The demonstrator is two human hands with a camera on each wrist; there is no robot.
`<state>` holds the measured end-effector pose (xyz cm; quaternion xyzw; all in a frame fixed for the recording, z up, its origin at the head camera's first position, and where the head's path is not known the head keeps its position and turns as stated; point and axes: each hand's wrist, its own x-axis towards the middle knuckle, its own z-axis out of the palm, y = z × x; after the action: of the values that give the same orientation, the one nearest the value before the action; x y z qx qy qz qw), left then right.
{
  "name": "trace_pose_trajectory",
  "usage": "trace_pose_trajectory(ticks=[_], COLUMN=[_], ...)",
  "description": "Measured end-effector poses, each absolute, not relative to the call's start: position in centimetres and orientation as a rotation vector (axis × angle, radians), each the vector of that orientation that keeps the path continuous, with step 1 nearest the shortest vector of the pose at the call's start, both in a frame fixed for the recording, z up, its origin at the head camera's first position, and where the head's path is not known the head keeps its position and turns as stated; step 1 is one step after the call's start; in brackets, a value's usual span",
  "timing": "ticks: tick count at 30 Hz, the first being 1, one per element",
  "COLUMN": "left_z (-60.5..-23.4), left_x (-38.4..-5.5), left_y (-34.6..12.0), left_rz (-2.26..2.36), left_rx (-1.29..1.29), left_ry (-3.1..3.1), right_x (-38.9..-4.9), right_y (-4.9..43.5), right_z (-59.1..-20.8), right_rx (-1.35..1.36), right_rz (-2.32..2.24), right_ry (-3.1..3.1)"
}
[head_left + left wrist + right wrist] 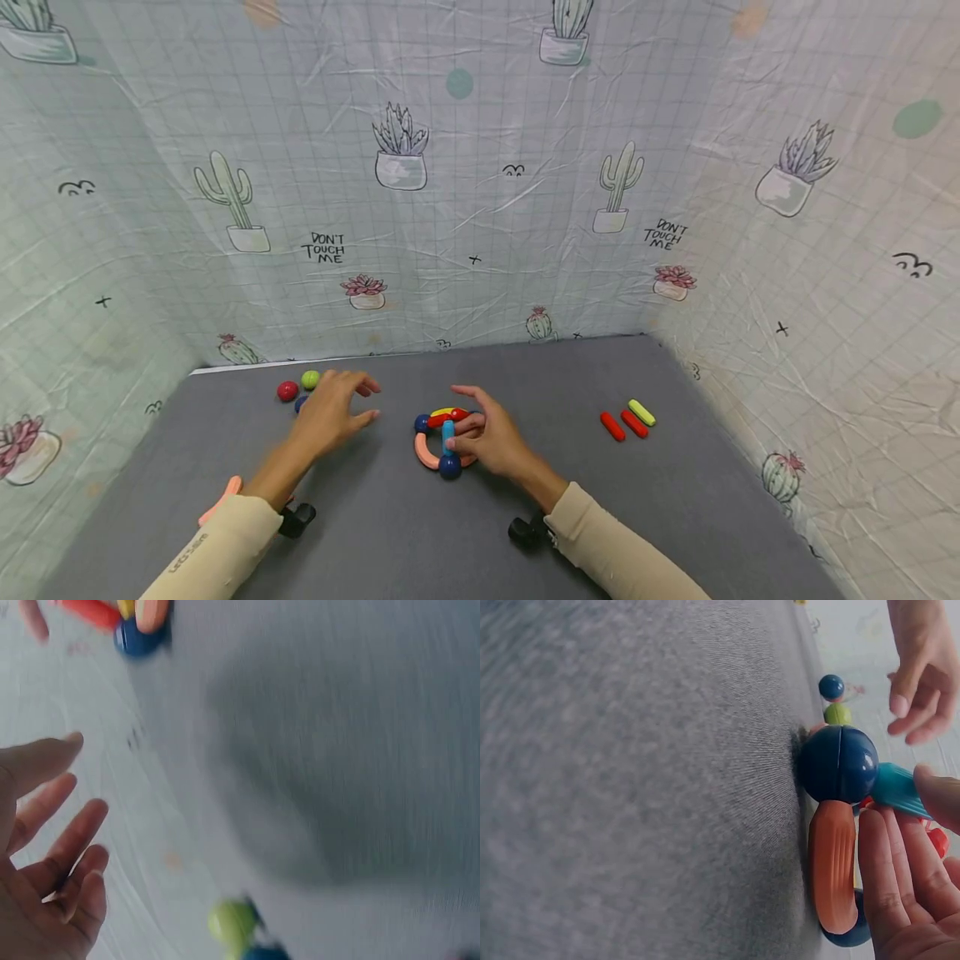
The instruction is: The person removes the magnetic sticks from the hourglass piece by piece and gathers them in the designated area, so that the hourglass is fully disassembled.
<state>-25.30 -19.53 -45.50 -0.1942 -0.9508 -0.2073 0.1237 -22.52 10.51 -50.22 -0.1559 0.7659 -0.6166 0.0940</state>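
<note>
My right hand [493, 440] pinches a light blue rod [447, 435] between thumb and fingers. In the right wrist view, the end of that rod [897, 789] meets a dark blue ball [838, 763]. The ball belongs to a ring of balls and curved sticks, with an orange curved stick [425, 452], a yellow one [442, 412] and another dark blue ball [422, 423]. A red rod [438, 422] lies at the ring's far side, partly behind the right fingers. Left of the ring, my left hand [330, 417] hovers with loosely bent fingers and nothing in them.
Beyond the left hand sit a red ball [287, 391], a green ball [311, 380] and a partly hidden blue ball [301, 403]. Two red rods [612, 426] and a yellow rod [642, 412] lie at the right. An orange curved stick [221, 500] is by the left sleeve. Printed cloth walls surround the grey table [405, 542].
</note>
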Motion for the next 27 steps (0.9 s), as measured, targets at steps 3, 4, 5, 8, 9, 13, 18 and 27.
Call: trace_pose_trajectory(ticks=[3,4,5,8,9,13,18,27], left_z=[-46.3,-46.6,-46.9,-47.7,-47.9,-48.8,-49.4,-50.1], left_x=[-24.5,-24.2,-23.9,-23.2,-22.9,-22.1,-21.5,-21.4], left_y=[-17.6,-17.0,-16.5,-15.1,-14.7,-13.5,-12.4,-11.8], left_rz=[-0.678,-0.697,-0.715,-0.774,-0.799,-0.897,-0.943,-0.984], left_rx=[-0.623,-0.632,-0.642,-0.682,-0.696,-0.780,-0.836,-0.866], left_ry=[-2.797,-2.811,-2.823,-2.832,-2.834,-2.817,-2.799,-2.779], right_x=[-22.2,-22.1,-22.1,-21.9,-21.8,-21.6,-21.4,-21.2], right_y=[10.4,10.4,10.4,10.2,10.2,10.0,9.8,9.6], right_z=[-50.2,-50.2,-50.2,-50.3,-50.3,-50.3,-50.2,-50.3], right_rx=[-0.475,-0.477,-0.482,-0.495,-0.503,-0.543,-0.518,-0.583], right_rz=[-1.803,-1.797,-1.792,-1.772,-1.763,-1.745,-1.762,-1.647], right_ry=[2.332,2.351,2.367,2.421,2.441,2.505,2.484,2.600])
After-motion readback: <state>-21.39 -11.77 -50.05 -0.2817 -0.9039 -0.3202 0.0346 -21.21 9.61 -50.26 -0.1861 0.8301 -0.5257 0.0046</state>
